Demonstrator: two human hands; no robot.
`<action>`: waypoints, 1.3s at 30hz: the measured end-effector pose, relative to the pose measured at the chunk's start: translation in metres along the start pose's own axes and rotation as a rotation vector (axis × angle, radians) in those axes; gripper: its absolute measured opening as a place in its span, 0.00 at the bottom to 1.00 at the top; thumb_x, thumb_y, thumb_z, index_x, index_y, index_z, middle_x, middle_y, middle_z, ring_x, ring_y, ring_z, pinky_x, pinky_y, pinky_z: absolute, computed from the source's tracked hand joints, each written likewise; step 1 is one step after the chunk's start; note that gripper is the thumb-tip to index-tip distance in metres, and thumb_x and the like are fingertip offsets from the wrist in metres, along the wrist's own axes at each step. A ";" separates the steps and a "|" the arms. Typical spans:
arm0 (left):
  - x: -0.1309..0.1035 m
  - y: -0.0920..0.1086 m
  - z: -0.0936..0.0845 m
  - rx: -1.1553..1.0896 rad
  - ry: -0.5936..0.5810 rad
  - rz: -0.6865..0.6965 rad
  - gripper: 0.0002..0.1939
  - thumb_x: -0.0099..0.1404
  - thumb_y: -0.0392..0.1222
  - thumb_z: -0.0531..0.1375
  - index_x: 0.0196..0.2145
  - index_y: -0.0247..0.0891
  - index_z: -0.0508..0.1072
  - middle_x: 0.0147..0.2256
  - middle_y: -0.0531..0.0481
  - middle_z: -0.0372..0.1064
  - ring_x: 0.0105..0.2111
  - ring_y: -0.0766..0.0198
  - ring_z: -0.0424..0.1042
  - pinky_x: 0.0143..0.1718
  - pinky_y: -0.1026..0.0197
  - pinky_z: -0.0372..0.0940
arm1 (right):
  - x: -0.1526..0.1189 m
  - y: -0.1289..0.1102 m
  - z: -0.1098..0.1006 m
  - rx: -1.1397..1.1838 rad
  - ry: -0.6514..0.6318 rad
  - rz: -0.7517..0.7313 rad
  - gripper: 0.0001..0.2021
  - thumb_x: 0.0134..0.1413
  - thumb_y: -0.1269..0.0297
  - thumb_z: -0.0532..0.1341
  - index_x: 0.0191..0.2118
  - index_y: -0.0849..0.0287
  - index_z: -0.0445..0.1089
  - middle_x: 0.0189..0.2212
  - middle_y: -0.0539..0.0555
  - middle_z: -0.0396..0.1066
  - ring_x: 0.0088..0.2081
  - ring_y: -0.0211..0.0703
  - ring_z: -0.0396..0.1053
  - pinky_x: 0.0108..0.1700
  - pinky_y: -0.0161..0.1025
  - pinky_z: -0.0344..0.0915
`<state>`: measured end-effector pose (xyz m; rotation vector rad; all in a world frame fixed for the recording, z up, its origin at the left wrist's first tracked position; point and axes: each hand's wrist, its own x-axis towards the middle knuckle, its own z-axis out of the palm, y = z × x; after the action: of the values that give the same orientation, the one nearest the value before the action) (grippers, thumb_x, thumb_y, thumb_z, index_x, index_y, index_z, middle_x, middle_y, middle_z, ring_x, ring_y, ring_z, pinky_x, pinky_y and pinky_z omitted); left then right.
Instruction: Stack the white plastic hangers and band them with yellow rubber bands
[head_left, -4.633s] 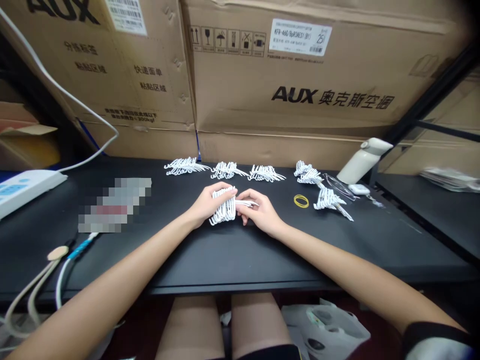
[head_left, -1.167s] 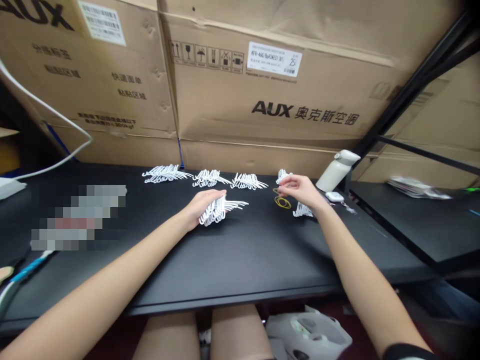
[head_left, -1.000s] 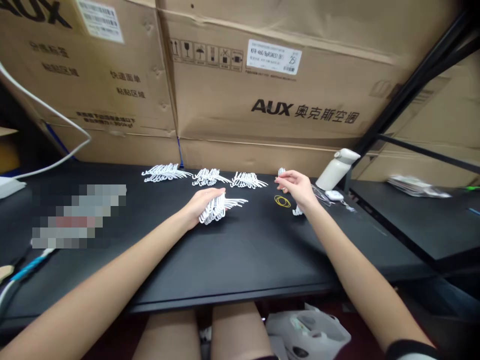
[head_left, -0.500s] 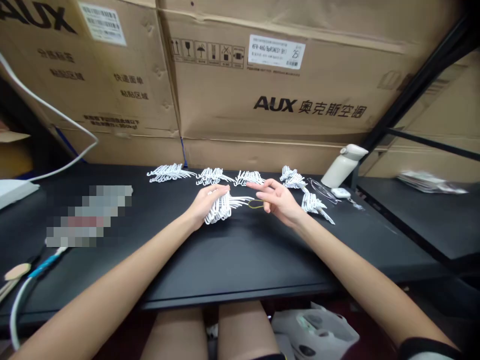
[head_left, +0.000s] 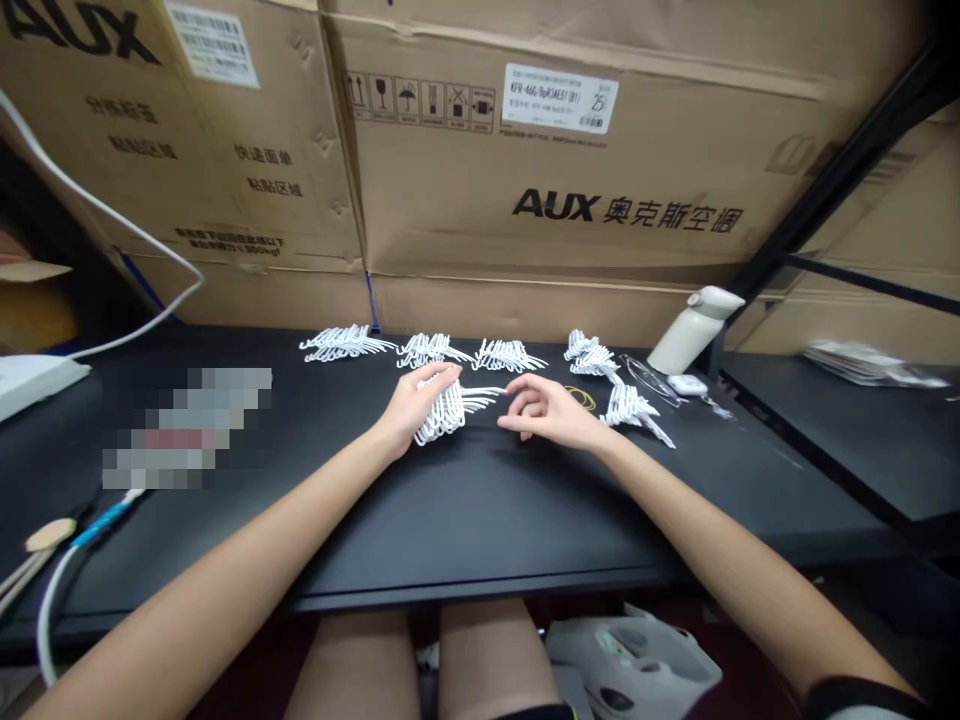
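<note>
My left hand [head_left: 411, 408] is closed around a bundle of white hooked pieces [head_left: 448, 412], whose thin ends point right. Just right of those ends is my right hand [head_left: 546, 412], fingers curled but apart, with nothing visible in it. Yellow loops [head_left: 581, 398] lie on the black table [head_left: 480, 520] behind my right hand. Similar white bundles stand in a row at the back: one at the left [head_left: 343, 343], one behind my left hand [head_left: 429, 350], one in the middle [head_left: 508, 356] and one at the right [head_left: 589, 353]. Another bundle [head_left: 632, 407] sits nearer on the right.
Large cardboard boxes [head_left: 450, 230] wall off the back. At the right rear are a white bottle [head_left: 694, 330], glasses [head_left: 651, 380] and a small white case [head_left: 688, 385]. A blurred object [head_left: 191, 425] and a white cable [head_left: 46, 610] lie left.
My right hand has let go of a yellow loop, and its fingers have curled in. Yellow loops now show on the table behind it. My left hand keeps its bundle.
</note>
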<state>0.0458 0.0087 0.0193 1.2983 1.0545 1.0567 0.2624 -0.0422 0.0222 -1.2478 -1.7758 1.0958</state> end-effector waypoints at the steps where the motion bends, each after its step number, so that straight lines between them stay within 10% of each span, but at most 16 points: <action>1: -0.001 0.000 0.001 0.028 -0.008 0.043 0.21 0.53 0.53 0.63 0.41 0.36 0.75 0.36 0.47 0.74 0.38 0.58 0.71 0.41 0.62 0.63 | -0.001 -0.002 0.004 -0.056 0.038 -0.027 0.27 0.43 0.53 0.67 0.48 0.57 0.60 0.33 0.52 0.71 0.21 0.36 0.69 0.27 0.36 0.67; 5: -0.004 -0.002 0.005 0.144 -0.064 0.197 0.18 0.57 0.52 0.61 0.40 0.36 0.74 0.37 0.46 0.74 0.39 0.58 0.71 0.43 0.61 0.63 | -0.004 -0.006 0.024 -0.342 0.167 -0.203 0.31 0.46 0.54 0.65 0.55 0.53 0.56 0.41 0.55 0.70 0.20 0.33 0.66 0.30 0.37 0.66; 17: -0.011 -0.006 0.014 0.131 -0.112 0.251 0.24 0.55 0.52 0.64 0.46 0.36 0.68 0.37 0.45 0.74 0.39 0.56 0.74 0.44 0.55 0.65 | -0.001 0.006 0.030 -0.674 0.202 -0.428 0.11 0.61 0.62 0.54 0.38 0.60 0.71 0.29 0.54 0.71 0.28 0.38 0.66 0.33 0.33 0.60; 25: -0.008 -0.006 0.009 -0.095 -0.283 -0.047 0.31 0.48 0.49 0.69 0.49 0.37 0.68 0.42 0.42 0.73 0.40 0.56 0.74 0.42 0.56 0.67 | 0.003 0.009 0.028 -0.693 0.149 -0.510 0.15 0.64 0.63 0.49 0.35 0.62 0.71 0.23 0.53 0.67 0.24 0.37 0.62 0.30 0.33 0.57; 39: -0.007 -0.008 0.005 -0.020 -0.358 0.026 0.25 0.52 0.49 0.67 0.46 0.38 0.69 0.41 0.43 0.74 0.36 0.58 0.74 0.40 0.55 0.67 | 0.002 0.008 0.023 -0.494 0.080 -0.510 0.10 0.60 0.64 0.55 0.41 0.61 0.72 0.31 0.54 0.74 0.29 0.38 0.67 0.34 0.34 0.63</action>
<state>0.0495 0.0011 0.0117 1.4240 0.7561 0.8114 0.2447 -0.0448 0.0058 -0.9890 -2.2112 0.3247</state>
